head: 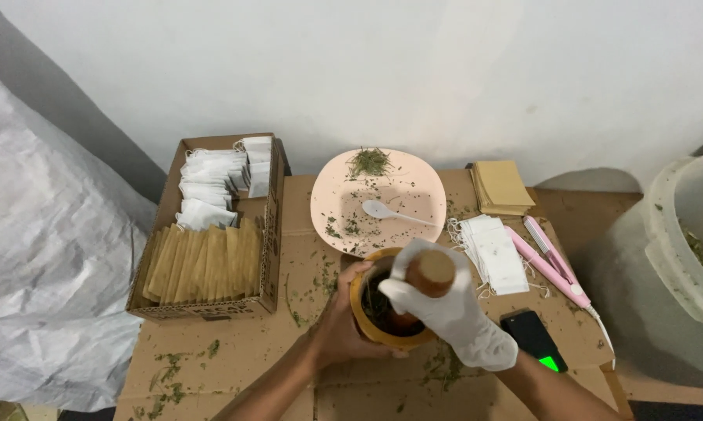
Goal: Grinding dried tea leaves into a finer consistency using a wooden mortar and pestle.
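A pink plate [414, 175] with a white spoon [390, 211] lies at twelve o'clock of the wooden mortar [364, 321]. The bare left hand [342, 323] cups the mortar at nine o'clock; the gloved right hand [443, 308] is wrapped tight around the pestle [431, 272].

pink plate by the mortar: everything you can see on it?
The pink plate is a rounded-square dish, matte and plastic-looking, lying flat on the cardboard surface near the wall, just behind the wooden mortar, whose rim overlaps its near edge in view. A white spoon lies in it, bowl to the left, handle pointing right. A small clump of dried green herb sits at the far edge, with loose flecks scattered across. No hand touches it.
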